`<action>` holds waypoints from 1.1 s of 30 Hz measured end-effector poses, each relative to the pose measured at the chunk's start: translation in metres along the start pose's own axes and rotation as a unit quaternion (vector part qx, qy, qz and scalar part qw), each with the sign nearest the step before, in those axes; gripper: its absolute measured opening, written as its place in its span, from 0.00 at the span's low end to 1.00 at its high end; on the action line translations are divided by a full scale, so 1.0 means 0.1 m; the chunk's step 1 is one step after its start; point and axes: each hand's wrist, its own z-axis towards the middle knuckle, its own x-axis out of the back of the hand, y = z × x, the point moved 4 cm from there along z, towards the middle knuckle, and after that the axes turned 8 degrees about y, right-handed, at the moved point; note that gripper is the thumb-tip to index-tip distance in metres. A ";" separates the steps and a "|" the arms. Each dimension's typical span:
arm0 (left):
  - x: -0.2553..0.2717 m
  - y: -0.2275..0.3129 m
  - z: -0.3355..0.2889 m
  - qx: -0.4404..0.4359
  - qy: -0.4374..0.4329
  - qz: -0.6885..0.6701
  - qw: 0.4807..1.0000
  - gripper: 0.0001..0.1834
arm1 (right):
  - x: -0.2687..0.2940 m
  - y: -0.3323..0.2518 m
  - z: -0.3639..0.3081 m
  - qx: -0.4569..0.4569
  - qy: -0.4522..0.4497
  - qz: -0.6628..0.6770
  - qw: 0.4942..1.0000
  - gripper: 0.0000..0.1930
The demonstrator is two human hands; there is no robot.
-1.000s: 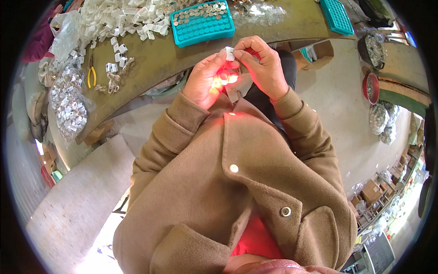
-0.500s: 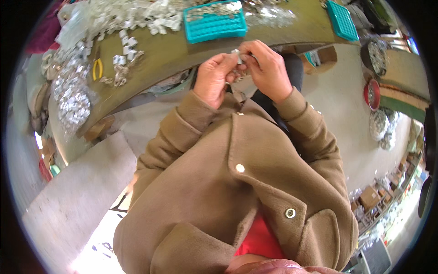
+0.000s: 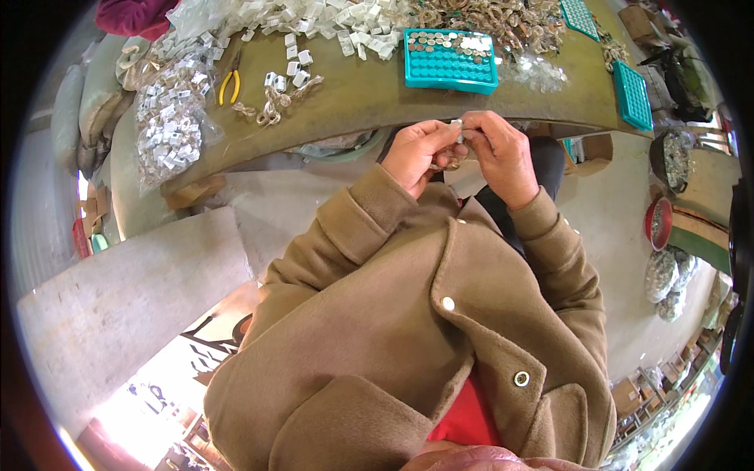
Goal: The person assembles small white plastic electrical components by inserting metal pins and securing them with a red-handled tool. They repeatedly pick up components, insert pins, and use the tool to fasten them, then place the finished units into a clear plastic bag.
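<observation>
In front of the table edge, my hands are close together at a small whitish piece [image 3: 459,129]. My left hand [image 3: 418,154] pinches it between thumb and forefinger. My right hand [image 3: 503,155] has its fingertips bent in against the same piece from the other side. A bit of pale wire or cord [image 3: 444,162] shows below the left fingers; what it joins is hidden. Just beyond the hands, a turquoise tray [image 3: 440,85] of small pockets holds several round metallic discs.
White plastic pieces [image 3: 357,27] and a brown tangle of wired parts [image 3: 503,20] heap along the table's far side. Yellow-handled pliers [image 3: 229,86] lie left, near a clear bag [image 3: 169,125] of white pieces. Another turquoise tray [image 3: 633,96] sits at the right edge.
The whole view has shifted, so the table and hands appear lower and farther right, with more of the heaps showing. Both hands keep their grip on the small piece, with slight finger movement.
</observation>
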 end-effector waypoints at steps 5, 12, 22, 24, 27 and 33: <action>0.20 0.35 -0.07 -0.220 0.074 0.247 0.941 0.08 | -0.01 -0.06 0.15 0.034 0.004 0.010 0.999 0.05; 0.97 1.21 -0.16 -0.488 0.310 0.593 0.561 0.12 | 0.36 0.29 0.19 -0.076 0.100 0.043 0.991 0.09; 1.46 1.25 -0.21 -0.434 0.453 0.646 0.434 0.22 | 0.68 0.55 -0.28 -0.193 0.184 0.009 0.964 0.08; 1.23 1.16 -0.33 -0.541 0.406 0.596 0.434 0.19 | 0.72 0.63 -0.38 -0.200 0.213 0.015 0.956 0.08; 0.81 0.85 -0.40 -0.582 0.315 0.524 0.536 0.14 | 0.87 0.84 -0.54 -0.236 0.313 0.083 0.916 0.08; 0.08 0.22 -0.09 -0.475 0.045 0.358 0.803 0.10 | 0.90 1.51 -0.98 -0.329 0.447 0.241 0.796 0.08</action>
